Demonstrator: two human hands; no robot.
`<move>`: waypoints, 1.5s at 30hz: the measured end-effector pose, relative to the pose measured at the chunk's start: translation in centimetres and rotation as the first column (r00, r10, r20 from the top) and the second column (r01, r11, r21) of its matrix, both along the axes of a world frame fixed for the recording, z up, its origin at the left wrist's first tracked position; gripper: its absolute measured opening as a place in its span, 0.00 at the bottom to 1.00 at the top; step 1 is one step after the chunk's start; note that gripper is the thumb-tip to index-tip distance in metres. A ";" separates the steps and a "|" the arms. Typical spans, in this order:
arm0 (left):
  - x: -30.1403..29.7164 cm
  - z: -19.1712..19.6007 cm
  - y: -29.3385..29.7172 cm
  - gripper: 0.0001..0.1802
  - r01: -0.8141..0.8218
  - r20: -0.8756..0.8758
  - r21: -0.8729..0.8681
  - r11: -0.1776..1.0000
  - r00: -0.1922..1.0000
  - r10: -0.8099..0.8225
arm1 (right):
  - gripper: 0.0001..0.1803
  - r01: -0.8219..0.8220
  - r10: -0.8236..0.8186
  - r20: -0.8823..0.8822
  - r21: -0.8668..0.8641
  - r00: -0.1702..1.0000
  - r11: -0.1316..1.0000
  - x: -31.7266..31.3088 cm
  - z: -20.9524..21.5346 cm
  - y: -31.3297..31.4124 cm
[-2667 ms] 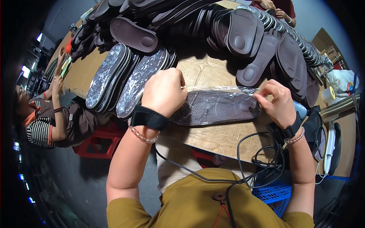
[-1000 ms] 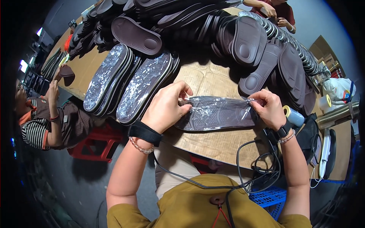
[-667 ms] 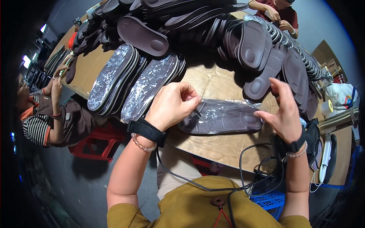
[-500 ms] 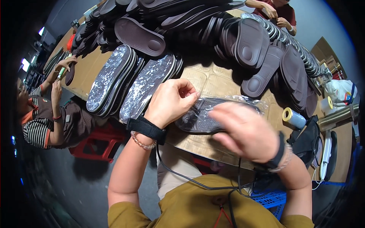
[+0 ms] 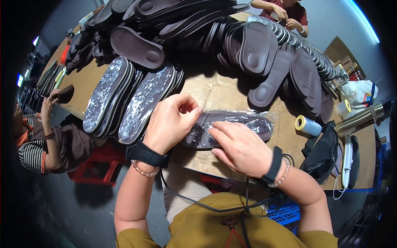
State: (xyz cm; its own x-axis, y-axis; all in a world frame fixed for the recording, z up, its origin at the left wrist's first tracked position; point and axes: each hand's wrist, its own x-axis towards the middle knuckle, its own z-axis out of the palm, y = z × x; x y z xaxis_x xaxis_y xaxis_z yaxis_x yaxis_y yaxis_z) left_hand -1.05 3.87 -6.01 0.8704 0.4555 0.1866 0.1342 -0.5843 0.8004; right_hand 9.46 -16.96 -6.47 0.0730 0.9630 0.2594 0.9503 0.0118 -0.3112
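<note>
A dark insole in a clear plastic bag (image 5: 244, 122) lies flat on the brown cardboard-topped table (image 5: 215, 93) in front of me. My left hand (image 5: 171, 122) pinches the bag's left end between thumb and fingers. My right hand (image 5: 240, 144) lies flat on the bag's near side, fingers spread toward the left end, pressing it down. Both wrists wear black bands and bead bracelets.
Two rows of bagged insoles (image 5: 124, 97) stand on edge to the left. Piles of dark brown bare soles (image 5: 256, 49) fill the far side. A tape roll (image 5: 306, 124), a metal flask (image 5: 359, 120) and a black bag (image 5: 324, 151) sit right. Other people work at the left (image 5: 41, 136) and far end (image 5: 285, 10).
My right hand let go of the bag's right end and swept left across it, now resting flat over its near side. My left hand stays pinching the left end.
</note>
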 end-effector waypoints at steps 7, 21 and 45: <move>1.3 0.9 -2.1 0.13 0.024 0.116 0.405 0.914 0.990 -0.077 | 0.18 0.452 -0.486 0.068 0.276 0.871 0.849 5.8 3.1 -5.4; 3.3 -2.4 -11.5 0.25 0.465 -0.296 0.436 0.771 0.883 -0.365 | 0.09 0.409 -0.391 -0.247 0.027 0.887 0.912 9.9 0.6 -2.0; -1.8 0.2 -5.4 0.35 -0.139 0.149 0.399 0.906 0.985 0.085 | 0.08 0.466 -0.435 -0.267 0.061 0.860 0.883 9.1 0.9 -5.2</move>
